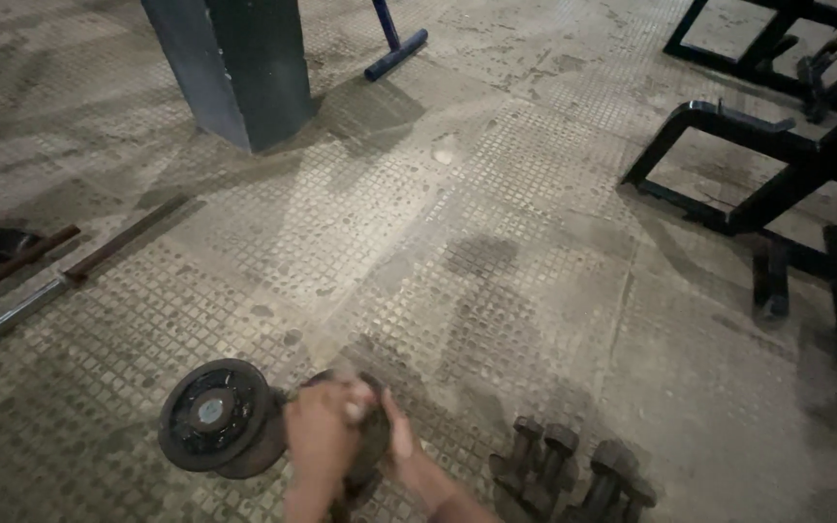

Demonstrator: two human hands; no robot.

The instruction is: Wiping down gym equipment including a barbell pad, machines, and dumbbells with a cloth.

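A dark plate-loaded dumbbell (244, 418) lies on the tiled floor (457, 223), long axis running left to right, its round end plate facing left. The left hand (322, 436) and right hand (397, 441) both clasp its blurred right end. Small hex dumbbells (573, 475) lie just to the right.

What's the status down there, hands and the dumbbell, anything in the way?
Both hands, left and right, on the round-plate dumbbell on the floor; grip blurred. Small dumbbells lying just right. Bars farther left.
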